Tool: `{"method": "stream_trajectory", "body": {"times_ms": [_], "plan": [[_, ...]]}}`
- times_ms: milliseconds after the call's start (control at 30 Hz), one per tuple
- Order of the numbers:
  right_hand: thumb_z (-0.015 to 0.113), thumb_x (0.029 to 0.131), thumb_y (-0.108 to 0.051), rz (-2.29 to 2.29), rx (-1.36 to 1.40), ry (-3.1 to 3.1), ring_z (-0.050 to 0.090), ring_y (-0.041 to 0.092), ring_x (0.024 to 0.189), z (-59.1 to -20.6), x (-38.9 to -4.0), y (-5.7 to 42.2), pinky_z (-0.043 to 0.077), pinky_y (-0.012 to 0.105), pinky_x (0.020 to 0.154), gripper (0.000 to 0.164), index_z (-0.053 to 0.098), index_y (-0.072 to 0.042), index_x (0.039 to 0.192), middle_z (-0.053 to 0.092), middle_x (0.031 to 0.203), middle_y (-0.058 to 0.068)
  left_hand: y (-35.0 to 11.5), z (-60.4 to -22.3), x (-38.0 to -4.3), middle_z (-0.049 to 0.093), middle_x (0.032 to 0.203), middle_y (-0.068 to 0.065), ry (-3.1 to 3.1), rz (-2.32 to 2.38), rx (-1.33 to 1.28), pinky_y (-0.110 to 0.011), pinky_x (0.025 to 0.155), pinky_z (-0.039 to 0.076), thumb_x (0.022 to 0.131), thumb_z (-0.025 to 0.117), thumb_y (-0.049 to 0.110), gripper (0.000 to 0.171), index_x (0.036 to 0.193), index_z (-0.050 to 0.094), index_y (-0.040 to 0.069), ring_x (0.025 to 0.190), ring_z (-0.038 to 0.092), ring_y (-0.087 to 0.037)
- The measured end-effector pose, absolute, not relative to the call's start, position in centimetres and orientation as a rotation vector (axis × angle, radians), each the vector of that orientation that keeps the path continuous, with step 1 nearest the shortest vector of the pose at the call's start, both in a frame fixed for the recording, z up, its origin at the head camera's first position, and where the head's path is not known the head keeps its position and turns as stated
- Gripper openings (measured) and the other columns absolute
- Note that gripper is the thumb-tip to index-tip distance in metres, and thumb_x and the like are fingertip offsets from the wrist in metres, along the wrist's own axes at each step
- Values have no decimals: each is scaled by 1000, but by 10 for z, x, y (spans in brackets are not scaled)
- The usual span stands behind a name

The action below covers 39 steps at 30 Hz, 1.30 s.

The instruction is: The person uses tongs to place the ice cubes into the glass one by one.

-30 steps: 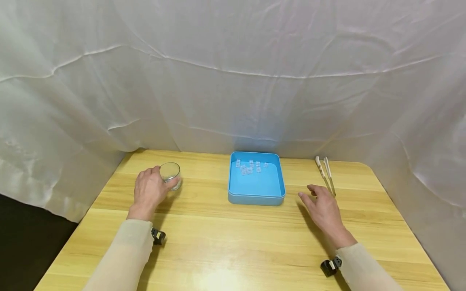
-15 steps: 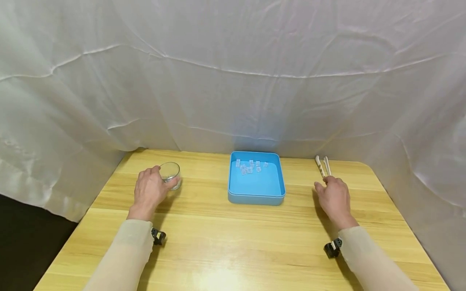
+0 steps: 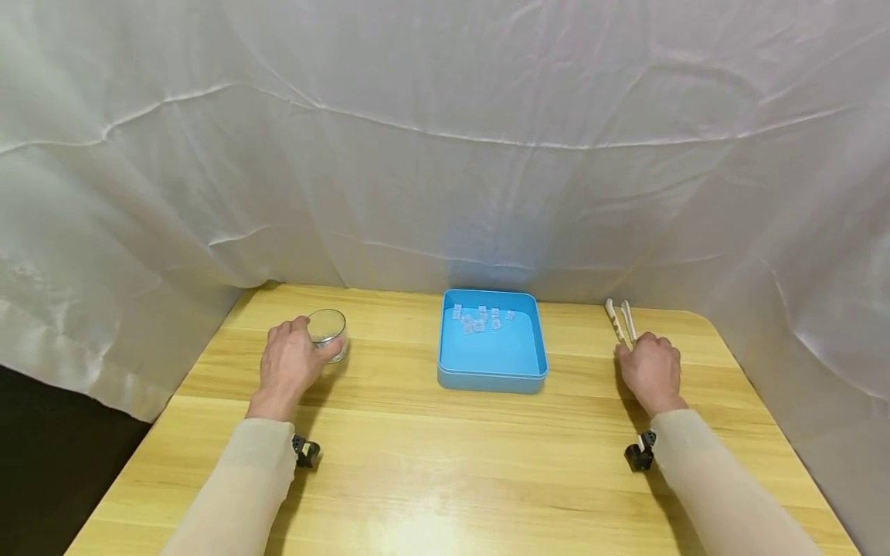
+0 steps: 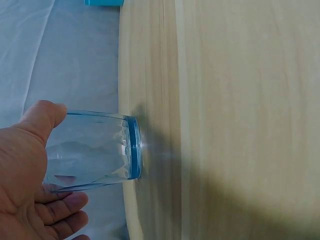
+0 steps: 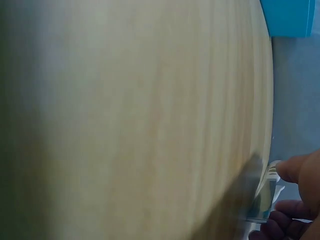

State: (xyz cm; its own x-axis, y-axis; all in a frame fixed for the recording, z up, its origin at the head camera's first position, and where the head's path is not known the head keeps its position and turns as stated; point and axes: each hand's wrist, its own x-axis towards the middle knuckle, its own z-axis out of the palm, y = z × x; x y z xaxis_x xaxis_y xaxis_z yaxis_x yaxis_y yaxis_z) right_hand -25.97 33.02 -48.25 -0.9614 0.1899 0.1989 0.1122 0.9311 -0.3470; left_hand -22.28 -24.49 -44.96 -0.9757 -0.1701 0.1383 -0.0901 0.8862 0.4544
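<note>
At the left, my left hand (image 3: 289,361) holds a clear drinking glass (image 3: 327,329), thumb on one side and fingers on the other. The left wrist view has the glass (image 4: 95,150) upright, its thick base at the wooden table (image 4: 240,110). Over at the right, my right hand (image 3: 650,372) is on a pair of tongs (image 3: 615,320) with white tips pointing away from me. In the right wrist view the tongs (image 5: 267,197) lie between thumb and curled fingers; the hand covers their near part.
A shallow blue box (image 3: 492,357) stands between the hands, near the table's back edge. Several small clear cubes (image 3: 480,325) lie in its far half. A pale curtain (image 3: 445,193) hangs behind the table and along both sides.
My right hand has moved right and away from me, from beside the blue box onto the tongs, and its fingers have closed in around them. The left hand stays at the glass.
</note>
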Motion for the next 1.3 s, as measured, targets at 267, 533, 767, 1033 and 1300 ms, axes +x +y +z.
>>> {"method": "stream_trajectory", "body": {"times_ms": [267, 533, 767, 1033, 1300], "plan": [[53, 104, -28, 475, -261, -2919, 54, 52, 86, -483, -267, 333, 43, 61, 78, 45, 54, 15, 94, 54, 87, 33, -245, -450, -224, 55, 137, -36, -2888, -704, 212, -66, 109, 43, 96, 71, 55, 87, 146, 47, -12, 132, 45, -51], [50, 106, -30, 468, -342, -2993, 54, 52, 87, -484, -270, 337, 44, 60, 78, 48, 53, 17, 98, 53, 89, 34, -244, -449, -225, 53, 141, -35, -2919, -716, 236, -65, 111, 42, 96, 69, 56, 89, 149, 44, -10, 135, 43, -50], [50, 105, -27, 458, -289, -2975, 55, 51, 85, -483, -272, 337, 43, 61, 81, 44, 54, 14, 91, 54, 84, 32, -245, -447, -225, 52, 143, -35, -2926, -722, 247, -64, 112, 41, 95, 70, 57, 91, 151, 43, -10, 137, 42, -49], [48, 104, -26, 470, -340, -2984, 54, 52, 86, -480, -271, 335, 44, 59, 79, 43, 54, 15, 93, 53, 86, 32, -244, -445, -225, 51, 145, -35, -2937, -710, 236, -64, 113, 41, 94, 71, 58, 93, 151, 43, -10, 137, 41, -49], [48, 103, -25, 469, -344, -2982, 53, 52, 85, -480, -271, 334, 43, 60, 78, 41, 54, 14, 91, 53, 85, 32, -241, -444, -221, 51, 145, -33, -2944, -751, 240, -65, 111, 42, 92, 74, 56, 92, 151, 43, -8, 137, 42, -48]]}}
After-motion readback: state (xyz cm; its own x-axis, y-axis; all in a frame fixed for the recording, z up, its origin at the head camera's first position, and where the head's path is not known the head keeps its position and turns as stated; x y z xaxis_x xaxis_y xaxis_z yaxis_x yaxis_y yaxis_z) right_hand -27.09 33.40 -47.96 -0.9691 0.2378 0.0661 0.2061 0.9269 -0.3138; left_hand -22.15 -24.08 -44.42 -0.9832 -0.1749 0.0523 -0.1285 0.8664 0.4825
